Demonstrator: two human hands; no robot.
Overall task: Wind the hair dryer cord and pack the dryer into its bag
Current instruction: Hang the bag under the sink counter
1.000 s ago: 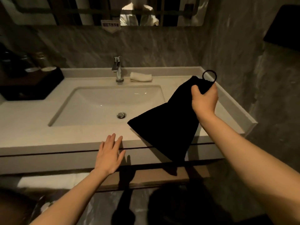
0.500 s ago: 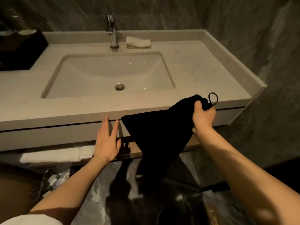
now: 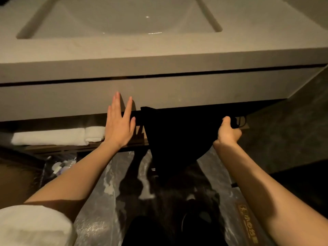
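A: Where does the packing stand?

B: Near its end, by the look of it. The right hand (image 3: 229, 133) is clenched on the gathered neck of the black drawstring bag (image 3: 177, 137), at about three o'clock, and the pouch hangs below the front edge of the counter (image 3: 159, 55), in front of the lower shelf (image 3: 53, 148).

A: And the dryer?

B: Not visible; no cord shows either. The bag sags as if loaded, but that is a guess.

A: The other hand?

B: The left hand (image 3: 120, 125) is flat and spread, holding nothing, at about nine o'clock, beside the folded white towels (image 3: 51, 138). Stowing the bag seems all that remains.
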